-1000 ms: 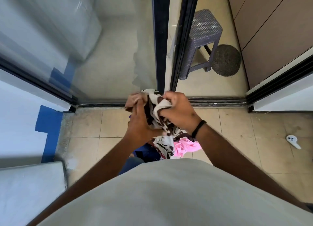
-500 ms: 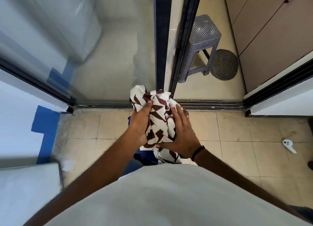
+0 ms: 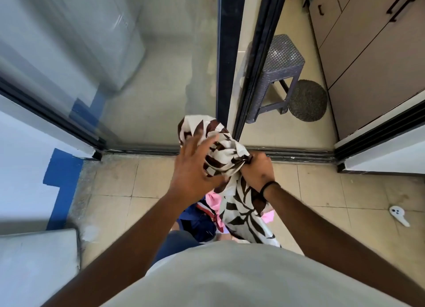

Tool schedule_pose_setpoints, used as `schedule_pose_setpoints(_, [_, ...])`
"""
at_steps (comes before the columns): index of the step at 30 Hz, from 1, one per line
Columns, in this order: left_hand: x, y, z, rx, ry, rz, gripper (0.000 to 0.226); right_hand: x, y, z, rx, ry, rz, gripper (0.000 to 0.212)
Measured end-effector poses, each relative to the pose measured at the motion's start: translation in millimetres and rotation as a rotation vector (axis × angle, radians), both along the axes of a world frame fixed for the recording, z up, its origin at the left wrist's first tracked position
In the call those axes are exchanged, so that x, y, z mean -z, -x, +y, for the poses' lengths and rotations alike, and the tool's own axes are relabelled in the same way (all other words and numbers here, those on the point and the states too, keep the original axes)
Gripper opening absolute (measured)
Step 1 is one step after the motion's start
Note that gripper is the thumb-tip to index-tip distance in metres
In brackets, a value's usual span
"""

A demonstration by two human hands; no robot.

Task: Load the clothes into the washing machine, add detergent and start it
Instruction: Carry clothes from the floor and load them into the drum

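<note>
Home balcony: sliding glass door (image 3: 161,65), cupboards (image 3: 372,53), stool (image 3: 279,60).

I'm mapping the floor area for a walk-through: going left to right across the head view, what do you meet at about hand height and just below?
Blue painted patch on the wall → left hand → brown-and-white patterned cloth → right hand → black wristband → small white object on the floor tiles.

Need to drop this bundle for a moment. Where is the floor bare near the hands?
Bare tiles lie left of the left hand, between the door track and the blue-edged wall. More lie right of the right hand, up to the white object. It is crowded under the patterned cloth, where pink and blue clothes are piled.
</note>
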State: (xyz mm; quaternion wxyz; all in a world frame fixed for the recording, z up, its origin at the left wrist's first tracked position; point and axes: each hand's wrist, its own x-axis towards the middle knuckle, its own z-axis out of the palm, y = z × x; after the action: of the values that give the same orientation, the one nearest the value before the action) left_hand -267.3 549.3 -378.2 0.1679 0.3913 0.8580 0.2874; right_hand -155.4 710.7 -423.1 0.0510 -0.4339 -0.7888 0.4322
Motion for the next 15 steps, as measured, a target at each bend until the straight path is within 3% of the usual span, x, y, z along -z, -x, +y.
schedule_pose_setpoints(3, [8, -1, 9, 0.071, 0.103, -0.198, 0.119, -30, 23, -5, 0.067, 0.073, 0.054, 0.022])
schedule_pose_setpoints(5, [11, 1, 9, -0.084, -0.037, -0.337, 0.100, -58, 38, -23, 0.078, 0.264, 0.187, 0.007])
schedule_pose_setpoints(7, [11, 8, 6, -0.146, -0.190, -0.349, 0.077, -79, 44, -37, 0.065, 0.456, 0.350, 0.030])
schedule_pose_setpoints(9, [10, 15, 1, -0.174, -0.280, -0.344, 0.064, -93, 43, -42, 0.047, 0.588, 0.491, 0.038])
schedule_pose_setpoints(11, [10, 16, 1, -0.261, -0.410, -0.470, 0.055, -95, 37, -40, 0.024, 0.717, 0.596, 0.051])
schedule_pose_setpoints(13, [8, 12, 2, -0.432, -0.543, -0.658, 0.042, -88, 28, -36, -0.017, 0.714, 0.642, 0.076])
schedule_pose_setpoints(15, [3, 15, 3, -0.540, -0.675, -0.959, 0.025, -74, 15, -36, -0.081, 0.497, 0.631, 0.096])
